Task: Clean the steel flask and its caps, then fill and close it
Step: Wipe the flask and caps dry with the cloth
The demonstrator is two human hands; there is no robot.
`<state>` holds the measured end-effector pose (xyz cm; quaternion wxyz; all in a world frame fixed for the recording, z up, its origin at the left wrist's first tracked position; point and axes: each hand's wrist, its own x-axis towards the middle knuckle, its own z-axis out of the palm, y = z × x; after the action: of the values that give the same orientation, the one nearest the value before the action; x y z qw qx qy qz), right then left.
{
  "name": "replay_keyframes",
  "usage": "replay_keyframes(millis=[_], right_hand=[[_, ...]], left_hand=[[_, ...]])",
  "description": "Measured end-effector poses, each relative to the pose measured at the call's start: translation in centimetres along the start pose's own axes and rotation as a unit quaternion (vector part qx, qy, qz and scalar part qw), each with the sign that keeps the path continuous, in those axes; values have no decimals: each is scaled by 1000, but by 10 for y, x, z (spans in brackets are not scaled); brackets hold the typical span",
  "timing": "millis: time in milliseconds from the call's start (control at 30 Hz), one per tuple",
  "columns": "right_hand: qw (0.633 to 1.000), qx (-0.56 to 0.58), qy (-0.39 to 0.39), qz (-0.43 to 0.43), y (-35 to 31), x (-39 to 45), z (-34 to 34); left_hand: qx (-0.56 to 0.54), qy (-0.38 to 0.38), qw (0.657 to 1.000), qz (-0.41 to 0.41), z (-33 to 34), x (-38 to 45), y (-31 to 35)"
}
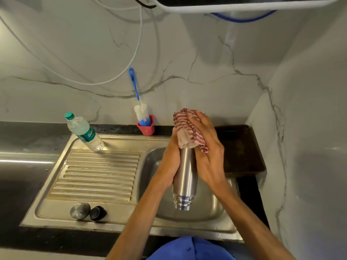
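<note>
Your left hand (170, 162) gripped the steel flask (185, 177) over the sink (216, 209), while your right hand (208, 147) pressed a striped cloth (185, 128) around its base.

Both forearms (142, 209) are bare, no sleeves visible; a blue garment (189, 249), perhaps a shirt, shows below.

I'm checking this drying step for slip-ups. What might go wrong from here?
The steel flask is held mouth-down over the sink between the left hand and right hand; it could slip and drop into the basin. The striped cloth covers only its base, so the body may stay wet.
</note>
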<state>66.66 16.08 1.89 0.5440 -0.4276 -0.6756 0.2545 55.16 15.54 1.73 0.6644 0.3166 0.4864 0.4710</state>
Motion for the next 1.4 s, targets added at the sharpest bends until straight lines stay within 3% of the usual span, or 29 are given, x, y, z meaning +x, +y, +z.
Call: replay_keyframes(millis=[133,267,300,367,500,533,633,700,767,933,1067,1167,1233,1300,1367,1400], right_hand=[[998,-41,-45,-23,12,-22,0],[990,-38,-130,-27,12,-69,3],[989,-24,-145,-16,9,-81,1],[980,9,-197,8,5,-103,-7],[928,142,-310,150,11,-117,-39],[921,184,-283,197,11,-111,-47],[920,247,-103,286,9,-74,-64],[937,228,-13,264,7,-43,-68],[956,192,26,221,7,-17,-61],[997,63,-43,29,5,-4,-4],[996,12,-88,0,16,-31,9],[983,4,-184,-24,21,-74,5],[970,-24,-241,-19,24,-96,-5],[961,3,-277,27,28,-110,-17],[935,171,-250,186,27,-104,-29],[924,211,-192,256,28,-97,-33]], left_hand=[[23,35,999,11,-10,4,-2],[-14,13,999,-43,-23,5,14],[25,30,998,-43,-24,5,19],[95,103,989,40,-30,8,28],[83,110,984,112,-38,12,49],[79,109,984,118,-41,12,52],[129,105,980,112,-48,7,49],[170,98,975,108,-46,3,35],[183,75,976,93,-37,-2,18],[165,58,983,48,-17,0,-8],[61,59,996,26,-19,6,0],[-42,50,998,-12,-29,17,22],[-6,142,989,40,-41,26,25],[5,161,982,103,-45,25,37],[12,131,979,155,-55,28,44],[0,132,978,163,-59,28,44]])
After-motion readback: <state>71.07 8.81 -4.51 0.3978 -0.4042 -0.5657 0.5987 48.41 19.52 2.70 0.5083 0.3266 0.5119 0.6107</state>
